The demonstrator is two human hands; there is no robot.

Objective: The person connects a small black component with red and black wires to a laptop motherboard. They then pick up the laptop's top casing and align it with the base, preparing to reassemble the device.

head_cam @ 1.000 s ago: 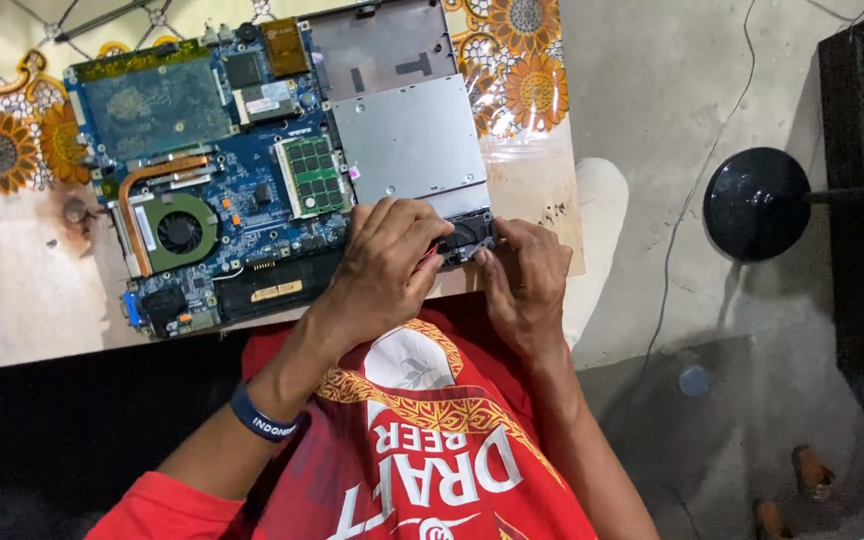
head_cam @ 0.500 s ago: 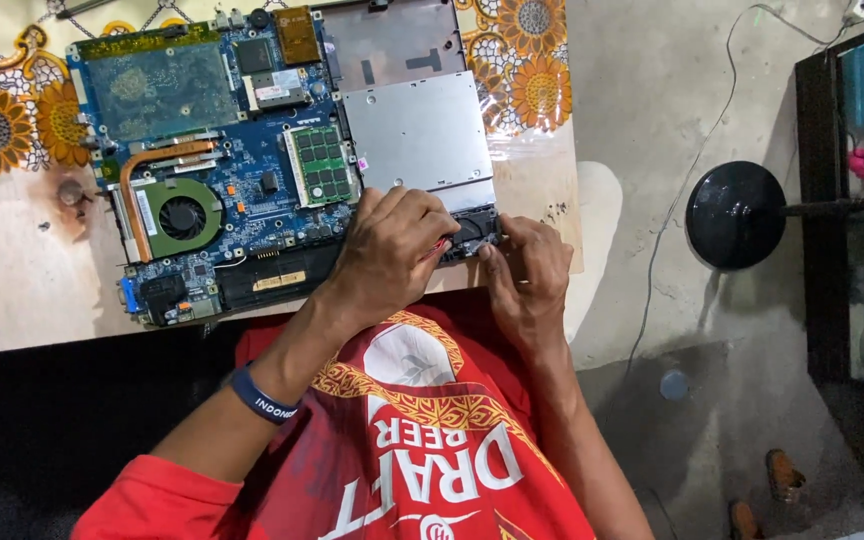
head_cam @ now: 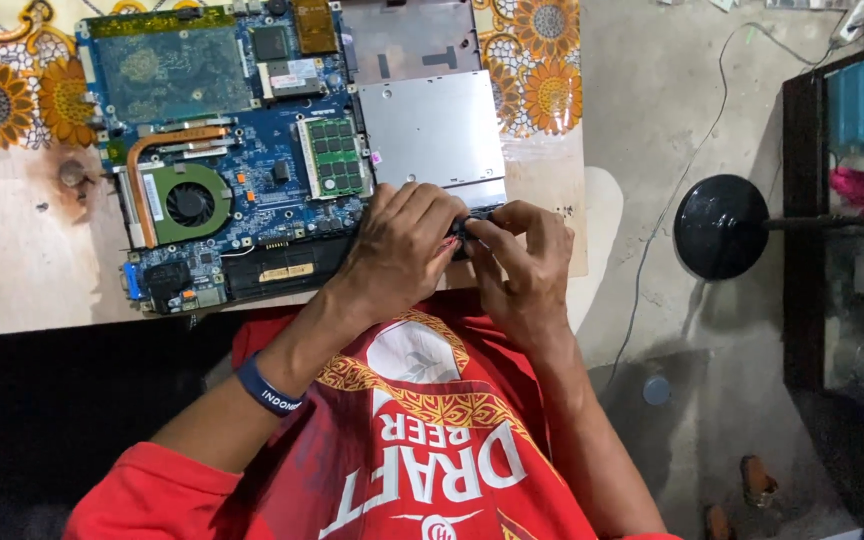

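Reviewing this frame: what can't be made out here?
Head view:
- Small dark part between both hands: mostly covered by fingers.
- Laptop board near edge: hidden under left hand.
- Right hand: grip unclear.
- Dark cabinet: cut off by right edge.

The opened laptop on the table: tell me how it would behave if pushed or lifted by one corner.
The opened laptop lies flat on the table, so it would probably slide, not tip. With the bare circuit board and fan exposed, it looks fragile. Both the left hand and right hand press its near edge, which likely steadies it.
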